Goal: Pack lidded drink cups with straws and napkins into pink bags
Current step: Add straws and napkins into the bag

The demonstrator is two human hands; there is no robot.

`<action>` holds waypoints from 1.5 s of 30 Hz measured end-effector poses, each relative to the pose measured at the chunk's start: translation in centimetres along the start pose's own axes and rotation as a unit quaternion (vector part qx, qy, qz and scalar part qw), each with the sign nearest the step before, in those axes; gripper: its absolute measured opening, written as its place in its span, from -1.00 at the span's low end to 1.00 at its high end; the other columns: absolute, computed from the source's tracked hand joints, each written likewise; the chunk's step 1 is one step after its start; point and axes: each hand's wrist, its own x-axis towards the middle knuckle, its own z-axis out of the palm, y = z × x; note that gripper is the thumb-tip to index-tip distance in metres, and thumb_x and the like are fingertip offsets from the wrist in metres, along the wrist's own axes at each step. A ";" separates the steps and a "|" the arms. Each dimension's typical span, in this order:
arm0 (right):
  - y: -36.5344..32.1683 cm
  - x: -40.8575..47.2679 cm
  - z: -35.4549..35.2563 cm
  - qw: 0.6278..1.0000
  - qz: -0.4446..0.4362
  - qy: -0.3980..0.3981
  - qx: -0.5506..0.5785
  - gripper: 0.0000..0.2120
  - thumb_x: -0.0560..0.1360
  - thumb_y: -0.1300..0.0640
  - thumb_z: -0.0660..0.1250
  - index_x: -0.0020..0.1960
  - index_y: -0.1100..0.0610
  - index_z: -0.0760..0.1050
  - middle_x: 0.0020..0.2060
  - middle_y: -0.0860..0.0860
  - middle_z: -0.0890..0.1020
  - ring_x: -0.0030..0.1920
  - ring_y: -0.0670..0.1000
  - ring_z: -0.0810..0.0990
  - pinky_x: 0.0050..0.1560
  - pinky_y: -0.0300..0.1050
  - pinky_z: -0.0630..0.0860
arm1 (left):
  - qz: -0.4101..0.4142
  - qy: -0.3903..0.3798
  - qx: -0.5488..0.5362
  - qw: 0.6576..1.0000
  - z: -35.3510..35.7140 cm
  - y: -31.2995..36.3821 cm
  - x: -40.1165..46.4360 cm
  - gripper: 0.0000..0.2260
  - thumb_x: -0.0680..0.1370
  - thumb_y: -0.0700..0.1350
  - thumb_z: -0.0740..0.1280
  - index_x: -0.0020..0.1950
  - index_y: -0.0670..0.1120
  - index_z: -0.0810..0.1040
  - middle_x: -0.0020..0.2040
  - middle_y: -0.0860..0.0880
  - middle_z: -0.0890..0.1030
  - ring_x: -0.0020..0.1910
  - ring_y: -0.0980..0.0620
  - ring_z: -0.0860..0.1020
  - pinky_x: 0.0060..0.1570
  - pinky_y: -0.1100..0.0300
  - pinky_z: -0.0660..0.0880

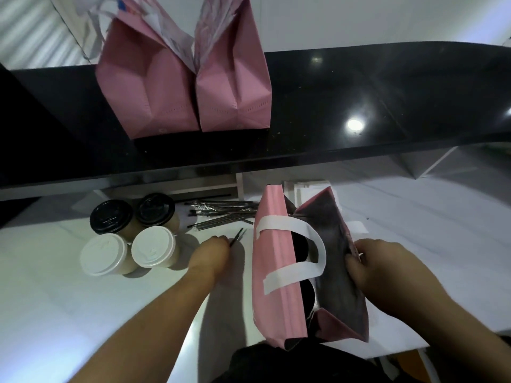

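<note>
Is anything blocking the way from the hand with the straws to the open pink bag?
Mostly no. Between the left hand, pinching straws, and the open pink bag lies bare white counter. Only the bag's white handle arches across its mouth.

No text, label, brand or number can be read anywhere in this view. The white sheet (179, 48) tucked between the 2 pink bags (193, 89) at the upper left of the frame carries faint print, but it is too blurred to make out.
</note>
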 end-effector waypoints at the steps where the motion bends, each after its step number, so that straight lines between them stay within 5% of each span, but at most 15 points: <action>1: 0.0 0.1 -0.1 1.000 -0.006 -0.009 0.002 -0.67 0.61 -0.10 0.19 -0.23 0.03 0.54 -0.40 -0.03 0.62 -0.36 -0.02 0.59 -0.34 -0.03 0.56 | -0.022 0.013 -0.044 0.999 -0.3 -0.1 -0.8 -0.84 0.64 -0.10 0.25 0.14 -0.12 0.57 0.05 -0.12 0.67 0.09 -0.16 0.65 -0.06 0.08 0.52; 6: 0.3 0.4 -0.6 0.999 -0.020 -0.041 0.008 -0.68 0.60 -0.11 0.15 -0.18 -0.03 0.57 -0.34 -0.08 0.65 -0.31 -0.06 0.61 -0.23 -0.02 0.63 | -0.065 0.153 -0.285 0.944 -5.3 0.2 -6.4 -0.91 0.48 -0.04 0.47 -0.15 0.03 0.58 -0.33 0.12 0.62 -0.27 0.04 0.60 -0.37 0.26 0.38; 12: 0.5 0.2 -0.7 0.998 -0.051 -0.023 0.022 -0.68 0.56 -0.10 0.20 -0.29 0.01 0.49 -0.44 -0.05 0.60 -0.40 -0.06 0.57 -0.40 -0.07 0.51 | 0.059 0.319 -0.533 0.782 -16.4 5.2 -14.4 -0.90 0.42 -0.01 0.40 -0.09 0.14 0.64 -0.17 0.07 0.72 -0.20 0.07 0.69 -0.23 0.26 0.61; 14: 0.7 0.3 -0.8 0.997 -0.060 -0.027 0.030 -0.68 0.57 -0.11 0.20 -0.28 0.02 0.49 -0.43 -0.04 0.60 -0.39 -0.03 0.58 -0.38 -0.04 0.52 | 0.121 0.330 -0.553 0.755 -18.7 8.2 -16.4 -0.89 0.46 -0.02 0.40 -0.05 0.15 0.65 -0.13 0.05 0.72 -0.15 0.04 0.71 -0.19 0.27 0.63; 23: 2.7 -0.3 -1.6 0.993 -0.066 -0.052 0.088 -0.68 0.56 -0.16 0.17 -0.17 -0.02 0.58 -0.36 -0.10 0.68 -0.35 -0.07 0.63 -0.26 0.02 0.64 | 0.090 0.165 -0.508 0.841 -14.8 17.3 -15.8 -0.92 0.53 -0.07 0.41 -0.01 0.09 0.63 -0.14 0.10 0.71 -0.16 0.07 0.70 -0.07 -0.09 0.67; 30: 3.1 -0.3 -1.4 0.991 -0.088 -0.043 0.091 -0.75 0.58 -0.16 0.21 -0.02 -0.07 0.61 -0.24 -0.14 0.72 -0.24 -0.11 0.64 -0.16 0.00 0.64 | 0.054 0.140 -0.448 0.881 -13.8 16.4 -16.0 -0.80 0.54 -0.09 0.44 0.03 0.23 0.60 -0.10 0.28 0.69 -0.13 0.30 0.67 -0.08 0.22 0.64; 33: 3.1 -0.3 -1.2 0.990 -0.100 -0.040 0.089 -0.72 0.59 -0.19 0.20 0.07 -0.09 0.61 -0.18 -0.17 0.73 -0.22 -0.12 0.65 -0.16 -0.03 0.64 | 0.052 0.165 -0.442 0.880 -14.5 14.8 -17.0 -0.77 0.55 -0.11 0.43 0.04 0.25 0.60 -0.07 0.31 0.68 -0.11 0.28 0.67 -0.06 0.18 0.66; 36: 2.9 -0.1 -1.3 0.991 -0.114 -0.015 0.070 -0.65 0.58 -0.25 0.19 0.21 -0.10 0.56 -0.18 -0.20 0.71 -0.15 -0.10 0.65 -0.14 -0.05 0.62 | 0.069 0.213 -0.405 0.886 -14.5 12.6 -18.9 -0.79 0.55 -0.10 0.47 0.00 0.23 0.59 -0.06 0.28 0.67 -0.09 0.23 0.64 -0.18 0.36 0.57; 42: 0.5 1.6 -2.5 0.974 -0.193 0.105 0.048 -0.65 0.57 -0.19 0.29 0.27 -0.06 0.38 -0.09 -0.15 0.52 -0.14 0.00 0.56 -0.22 -0.05 0.55 | 0.107 0.168 -0.283 0.938 -11.0 9.2 -22.8 -0.63 0.39 0.24 0.51 0.11 0.30 0.45 0.11 0.32 0.47 0.06 0.19 0.50 -0.07 0.42 0.44; 45: -1.5 3.9 -3.3 0.957 -0.243 0.141 0.073 -0.65 0.56 -0.07 0.36 0.30 -0.02 0.43 0.08 -0.06 0.51 0.10 0.06 0.53 -0.03 -0.06 0.49 | 0.128 0.144 -0.238 0.952 -8.7 9.1 -24.0 -0.47 0.35 0.33 0.49 0.22 0.36 0.35 0.21 0.36 0.36 0.16 0.29 0.45 -0.05 0.41 0.45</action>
